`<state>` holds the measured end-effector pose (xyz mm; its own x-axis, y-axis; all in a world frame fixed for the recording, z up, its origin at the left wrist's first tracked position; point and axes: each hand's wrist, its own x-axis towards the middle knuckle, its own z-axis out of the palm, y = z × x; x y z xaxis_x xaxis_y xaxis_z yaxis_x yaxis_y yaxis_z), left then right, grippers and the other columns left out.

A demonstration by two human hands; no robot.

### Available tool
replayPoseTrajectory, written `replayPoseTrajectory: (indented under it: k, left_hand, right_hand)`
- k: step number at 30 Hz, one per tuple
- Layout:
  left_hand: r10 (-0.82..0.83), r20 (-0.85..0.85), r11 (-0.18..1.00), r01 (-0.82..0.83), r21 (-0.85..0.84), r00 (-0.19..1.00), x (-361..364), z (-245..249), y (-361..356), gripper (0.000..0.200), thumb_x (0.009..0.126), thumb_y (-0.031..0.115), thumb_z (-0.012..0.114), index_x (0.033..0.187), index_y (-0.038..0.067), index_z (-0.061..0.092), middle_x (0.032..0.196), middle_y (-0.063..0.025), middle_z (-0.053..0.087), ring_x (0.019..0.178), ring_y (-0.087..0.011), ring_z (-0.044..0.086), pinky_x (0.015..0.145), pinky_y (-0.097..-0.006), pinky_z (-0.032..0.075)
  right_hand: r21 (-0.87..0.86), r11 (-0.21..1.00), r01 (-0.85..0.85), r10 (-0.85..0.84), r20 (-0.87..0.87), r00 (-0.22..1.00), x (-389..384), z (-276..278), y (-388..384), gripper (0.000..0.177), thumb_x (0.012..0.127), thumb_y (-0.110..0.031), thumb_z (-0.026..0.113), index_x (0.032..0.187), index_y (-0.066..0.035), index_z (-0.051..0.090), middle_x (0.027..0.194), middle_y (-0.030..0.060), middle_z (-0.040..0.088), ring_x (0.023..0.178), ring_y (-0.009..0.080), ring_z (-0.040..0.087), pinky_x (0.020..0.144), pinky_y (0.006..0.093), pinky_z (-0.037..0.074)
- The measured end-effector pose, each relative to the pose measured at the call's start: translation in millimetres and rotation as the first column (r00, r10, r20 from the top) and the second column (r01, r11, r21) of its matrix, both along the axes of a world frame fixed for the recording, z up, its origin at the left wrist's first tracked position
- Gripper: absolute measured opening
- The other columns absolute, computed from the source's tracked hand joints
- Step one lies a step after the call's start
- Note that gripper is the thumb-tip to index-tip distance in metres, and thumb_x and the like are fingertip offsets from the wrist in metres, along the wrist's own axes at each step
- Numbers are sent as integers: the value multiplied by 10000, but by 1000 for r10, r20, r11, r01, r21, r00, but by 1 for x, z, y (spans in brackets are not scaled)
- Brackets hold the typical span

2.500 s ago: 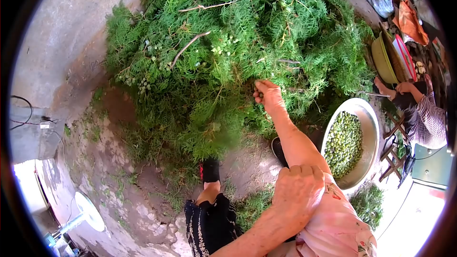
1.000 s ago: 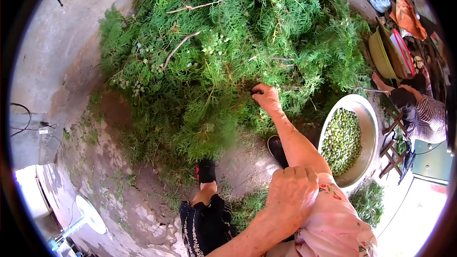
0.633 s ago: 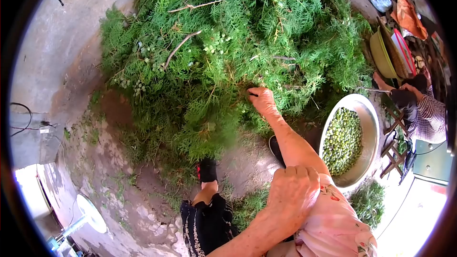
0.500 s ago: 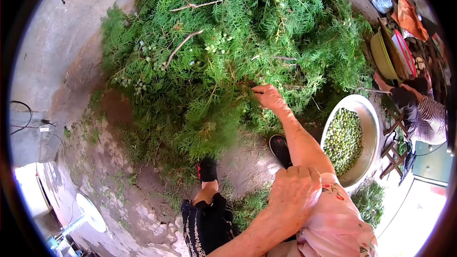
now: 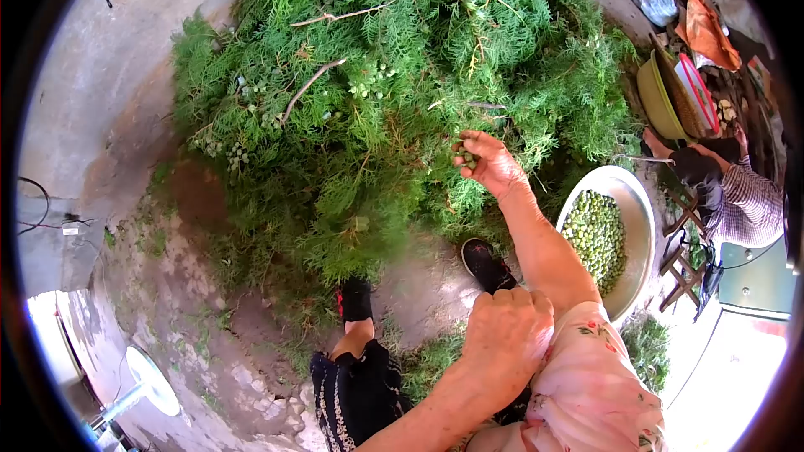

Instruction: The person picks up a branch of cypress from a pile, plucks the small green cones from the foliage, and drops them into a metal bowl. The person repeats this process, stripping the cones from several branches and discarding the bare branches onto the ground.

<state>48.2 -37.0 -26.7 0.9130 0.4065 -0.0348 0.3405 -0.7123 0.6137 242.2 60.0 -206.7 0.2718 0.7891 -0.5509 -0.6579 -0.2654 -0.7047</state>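
My right hand [image 5: 490, 164] is raised just in front of a big heap of green conifer branches [image 5: 402, 75]. Its fingers curl around several small green cones [image 5: 466, 156]. My left hand [image 5: 508, 328] is a closed fist beside my right forearm, and what it may hold is hidden. More pale green cones [image 5: 373, 79] hang on the foliage. At my right stands a wide metal basin [image 5: 641, 243], with many picked green cones [image 5: 596, 238] inside.
A person in a checked sleeve [image 5: 754, 201] sits at the right, by a yellow-green basin [image 5: 657, 100] and a wooden stool [image 5: 682, 272]. My black shoes [image 5: 488, 266] rest on the dirt floor under the heap's edge. A white fan [image 5: 155, 381] stands lower left.
My right hand has drawn back a little from the foliage and turned, so the cones in its fingers now show. My left fist has shifted slightly left with the view.
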Motion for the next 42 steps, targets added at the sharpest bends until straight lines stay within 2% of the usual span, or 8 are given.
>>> replayPoseTrajectory:
  k: [2, 6, 10, 14, 21, 28, 34, 42]
  left_hand:
    - [-15, -24, 1000, 15, 2, 1000, -1, 1, 1, 167, 625, 104, 621, 776, 53, 570, 673, -68, 567, 625, -202, 580, 535, -308, 418]
    - [19, -14, 1000, -19, 11, 1000, -1, -2, 1, 152, 629, 110, 615, 762, 57, 564, 666, -64, 564, 619, -196, 579, 529, -304, 417]
    - [51, 0, 999, -51, 13, 999, 0, -3, 3, 124, 633, 112, 606, 730, 66, 544, 641, -47, 549, 605, -188, 576, 521, -300, 415]
    - [80, 56, 997, -80, 7, 995, -2, 0, 5, 112, 631, 107, 601, 708, 75, 526, 617, -34, 530, 590, -184, 571, 513, -299, 410]
    - [56, 1, 998, -56, 17, 998, -2, -1, 5, 111, 626, 102, 597, 699, 73, 520, 642, -44, 531, 586, -185, 568, 505, -298, 409]
    - [69, 12, 998, -69, 14, 998, -1, -4, 2, 117, 623, 99, 599, 705, 67, 523, 650, -51, 536, 592, -193, 570, 504, -299, 408]
    - [64, 21, 997, -65, 47, 998, -2, -7, 1, 127, 614, 101, 608, 707, 65, 529, 647, -50, 537, 590, -187, 570, 502, -297, 408]
    - [73, 7, 997, -73, 30, 997, -1, -7, 0, 116, 612, 96, 607, 699, 65, 536, 644, -49, 540, 580, -184, 571, 511, -294, 415]
  right_hand:
    - [2, 986, 169, -168, -92, 981, 5, -25, 0, 324, 778, -143, 679, 1032, 22, 565, 749, 88, 583, 548, 134, 543, 453, 244, 439]
    - [-177, 984, -28, 83, 313, 946, -4, -48, 0, 147, 792, -88, 630, 884, 26, 613, 667, 93, 582, 469, 141, 523, 411, 273, 416]
    - [-456, 872, -179, 468, 669, 578, -26, -85, 9, 208, 779, -99, 626, 958, 5, 636, 580, 105, 574, 489, 113, 552, 416, 274, 422]
    - [-481, 849, -219, 457, 462, 760, -49, -72, 16, 148, 768, -108, 647, 860, 7, 641, 581, 98, 578, 491, 148, 552, 492, 304, 460]
    - [-319, 943, -95, 300, 693, 655, -61, -86, 19, 192, 773, -110, 656, 924, 9, 646, 656, 90, 589, 508, 135, 542, 485, 289, 444]
    - [-199, 979, -49, 121, 369, 921, -53, -59, 9, 237, 823, -53, 594, 1035, 50, 578, 744, 72, 581, 535, 107, 519, 381, 224, 364]
    - [-126, 981, -145, 178, 307, 935, -55, -65, 15, 266, 798, -50, 628, 1034, 41, 549, 754, 75, 577, 509, 110, 482, 395, 226, 360]
    - [-285, 945, -161, 306, 594, 744, -57, -71, 18, 232, 768, -116, 681, 939, 11, 589, 633, 52, 533, 491, 119, 467, 439, 279, 397]
